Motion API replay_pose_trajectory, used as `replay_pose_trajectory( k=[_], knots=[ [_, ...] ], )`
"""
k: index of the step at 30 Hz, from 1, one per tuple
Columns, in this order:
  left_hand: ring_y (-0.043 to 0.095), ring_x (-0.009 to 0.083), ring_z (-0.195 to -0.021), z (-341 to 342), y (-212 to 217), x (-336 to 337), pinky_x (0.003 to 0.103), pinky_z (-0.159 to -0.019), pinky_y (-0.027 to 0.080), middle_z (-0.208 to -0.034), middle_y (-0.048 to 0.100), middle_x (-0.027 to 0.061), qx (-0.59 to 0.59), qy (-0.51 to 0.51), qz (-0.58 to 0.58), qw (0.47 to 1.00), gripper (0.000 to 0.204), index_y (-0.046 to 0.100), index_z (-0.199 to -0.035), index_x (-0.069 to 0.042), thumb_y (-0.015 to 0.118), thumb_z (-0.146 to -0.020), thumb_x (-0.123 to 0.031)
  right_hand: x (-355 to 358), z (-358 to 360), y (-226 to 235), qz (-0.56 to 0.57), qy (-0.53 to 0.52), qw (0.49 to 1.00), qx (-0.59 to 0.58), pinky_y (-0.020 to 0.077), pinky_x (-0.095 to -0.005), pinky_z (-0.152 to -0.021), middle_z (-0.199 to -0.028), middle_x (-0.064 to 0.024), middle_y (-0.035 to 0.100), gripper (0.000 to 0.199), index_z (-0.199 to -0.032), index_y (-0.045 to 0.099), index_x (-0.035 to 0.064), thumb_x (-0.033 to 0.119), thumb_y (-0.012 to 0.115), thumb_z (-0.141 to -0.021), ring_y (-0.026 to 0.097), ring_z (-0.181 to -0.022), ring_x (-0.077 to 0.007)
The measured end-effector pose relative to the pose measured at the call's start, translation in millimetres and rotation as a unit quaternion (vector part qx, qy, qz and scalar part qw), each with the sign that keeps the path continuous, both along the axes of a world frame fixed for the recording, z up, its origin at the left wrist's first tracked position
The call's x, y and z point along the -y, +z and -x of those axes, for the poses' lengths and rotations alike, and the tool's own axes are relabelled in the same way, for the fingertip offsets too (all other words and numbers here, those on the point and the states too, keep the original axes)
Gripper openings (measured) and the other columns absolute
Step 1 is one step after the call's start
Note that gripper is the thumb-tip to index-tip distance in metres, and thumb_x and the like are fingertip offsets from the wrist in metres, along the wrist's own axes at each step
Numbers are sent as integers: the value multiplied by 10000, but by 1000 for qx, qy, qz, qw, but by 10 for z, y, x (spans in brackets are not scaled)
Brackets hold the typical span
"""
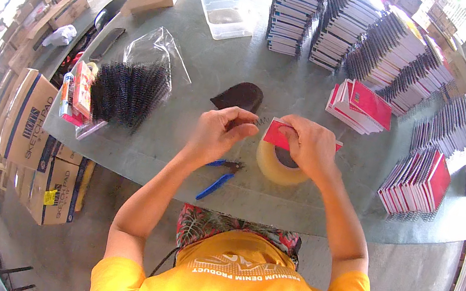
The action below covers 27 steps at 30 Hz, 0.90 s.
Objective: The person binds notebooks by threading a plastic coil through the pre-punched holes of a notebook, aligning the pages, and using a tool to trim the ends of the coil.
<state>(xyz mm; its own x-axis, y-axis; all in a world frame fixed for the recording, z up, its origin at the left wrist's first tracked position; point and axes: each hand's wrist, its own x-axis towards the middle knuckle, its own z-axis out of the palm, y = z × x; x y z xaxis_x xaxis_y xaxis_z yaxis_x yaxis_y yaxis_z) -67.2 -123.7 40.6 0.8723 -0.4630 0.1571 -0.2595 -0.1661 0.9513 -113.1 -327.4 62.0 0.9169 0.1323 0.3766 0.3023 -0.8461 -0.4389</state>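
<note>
1. fingers of the left hand [219, 133] pinch one end of a thin wire spiral [261, 121]; the right hand [306, 147] curls down, clamped on a small red notebook [277, 133] atop a tape roll [280, 164].
2. spiral looks only partly threaded into the red notebook's edge, so this one seems mid-binding.
3. done, i'd say: bound notebook stacks [350, 32] at the far side and more bound notebooks [418, 179] on the right.
4. left: a bundle of black spirals [128, 91] on plastic, unused.
5. blue pliers [216, 181] lie idle near the table edge [295, 217].
</note>
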Motion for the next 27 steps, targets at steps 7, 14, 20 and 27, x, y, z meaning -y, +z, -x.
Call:
replay_pose_trajectory(
  k=[7,14,20,27],
  knots=[
    [597,151,-628,116,40,156,268,-581,473,-755,648,114,192,47,-41,979,164,638,-926,-1,647,-819,-125,-16,20,16,-5,5,1000,-3,493,-416,-654,-848,-114,658,176,-962,641,114,141,571,-803,632,-765,-309],
    [600,246,-616,106,16,199,304,-578,469,-761,633,139,235,87,-58,967,112,620,-895,-8,612,-827,-97,-15,26,25,-7,19,1000,1,493,-416,-658,-848,-118,659,168,-947,646,106,128,569,-799,633,-769,-310],
    [595,257,-654,-10,-29,211,335,-625,481,-771,610,125,332,69,-38,940,130,588,-918,-1,621,-799,-44,-14,19,-1,7,27,1000,3,491,-414,-664,-850,-124,658,168,-936,656,112,131,573,-791,632,-777,-311],
    [610,277,-732,1,197,14,358,-679,480,-811,620,132,233,12,-124,964,167,586,-907,-20,671,-774,-76,-166,-23,25,-45,29,998,24,484,-400,-652,-852,-93,651,133,-908,594,104,115,603,-776,628,-791,-305]
  ],
)
